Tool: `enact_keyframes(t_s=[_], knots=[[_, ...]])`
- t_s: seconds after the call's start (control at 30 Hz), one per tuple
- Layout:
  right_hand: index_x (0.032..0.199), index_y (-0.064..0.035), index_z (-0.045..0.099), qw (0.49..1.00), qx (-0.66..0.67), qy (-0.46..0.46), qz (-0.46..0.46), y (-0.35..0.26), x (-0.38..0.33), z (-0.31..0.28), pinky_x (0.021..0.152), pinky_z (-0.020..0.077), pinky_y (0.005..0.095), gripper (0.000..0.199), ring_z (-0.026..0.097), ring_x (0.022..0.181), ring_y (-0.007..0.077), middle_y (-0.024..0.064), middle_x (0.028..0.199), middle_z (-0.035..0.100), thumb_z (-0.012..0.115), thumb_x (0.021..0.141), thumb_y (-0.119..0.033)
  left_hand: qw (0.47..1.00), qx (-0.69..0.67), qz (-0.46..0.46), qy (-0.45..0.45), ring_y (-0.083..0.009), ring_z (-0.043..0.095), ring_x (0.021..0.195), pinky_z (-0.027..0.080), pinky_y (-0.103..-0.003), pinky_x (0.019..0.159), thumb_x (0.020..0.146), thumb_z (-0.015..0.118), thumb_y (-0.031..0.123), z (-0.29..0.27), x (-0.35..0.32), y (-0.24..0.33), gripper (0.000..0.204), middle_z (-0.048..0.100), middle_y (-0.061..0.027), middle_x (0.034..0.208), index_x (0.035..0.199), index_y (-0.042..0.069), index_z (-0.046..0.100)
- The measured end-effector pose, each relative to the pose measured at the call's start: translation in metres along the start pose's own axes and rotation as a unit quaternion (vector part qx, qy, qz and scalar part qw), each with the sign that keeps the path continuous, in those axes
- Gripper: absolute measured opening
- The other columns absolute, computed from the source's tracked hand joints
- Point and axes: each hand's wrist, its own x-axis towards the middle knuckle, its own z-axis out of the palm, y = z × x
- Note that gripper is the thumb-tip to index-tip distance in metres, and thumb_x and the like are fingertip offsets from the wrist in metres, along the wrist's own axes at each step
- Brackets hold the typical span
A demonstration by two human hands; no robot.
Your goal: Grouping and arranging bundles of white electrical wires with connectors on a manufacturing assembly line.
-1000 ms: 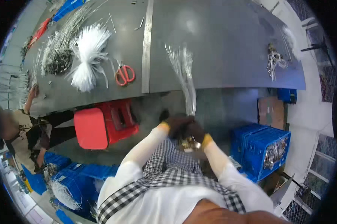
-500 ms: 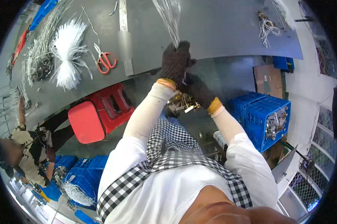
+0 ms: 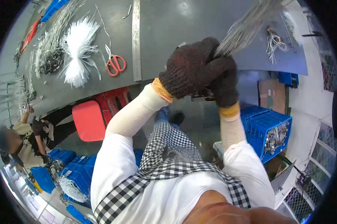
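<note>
My left hand, in a dark brown knitted glove with an orange cuff, is closed round a bundle of thin, pale wires. The bundle fans out toward the upper right, over the grey table, its far part blurred. My right hand, gloved alike, presses against the left one, with its fingers wrapped about the same bundle. The bundle's lower end is mostly hidden by the gloves; a bit of something dark shows beneath them.
On the table lie a steel ruler, red-handled scissors, a white tied bundle and coiled wires. A red stool and blue crates stand below. Another person is at far left.
Both hands have come together and look larger and nearer. The wire bundle has swung from pointing straight up to slanting up and right. The connector ends below the hands are now mostly hidden.
</note>
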Motion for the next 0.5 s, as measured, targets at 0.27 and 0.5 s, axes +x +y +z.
enact_keyframes(t_s=[0.27, 0.5], knots=[[0.132, 0.0002, 0.059, 0.861, -0.418, -0.198, 0.211, 0.154, -0.046, 0.007, 0.097, 0.0534, 0.0423, 0.036, 0.066, 0.112, 0.0324, 0.0209, 0.126, 0.066, 0.053, 0.103, -0.021, 0.91, 0.05, -0.334, -0.241, -0.0334, 0.069, 0.1, 0.056, -0.044, 0.087, 0.106, 0.054, 0.027, 0.168, -0.113, -0.214, 0.042, 0.069, -0.0219, 0.116, 0.139, 0.002, 0.054], [0.122, -0.0037, 0.061, 0.979, -0.201, -0.026, 0.02, -0.037, 0.011, 0.004, 0.094, 0.0542, 0.0424, 0.04, 0.067, 0.107, 0.0291, 0.0145, 0.119, 0.069, 0.077, 0.086, -0.005, 0.989, -0.102, -0.037, 0.098, -0.0402, 0.069, 0.106, 0.057, -0.046, 0.088, 0.096, 0.065, 0.021, -0.006, 0.015, 0.013, 0.044, 0.067, -0.0235, 0.119, 0.136, 0.004, 0.058]])
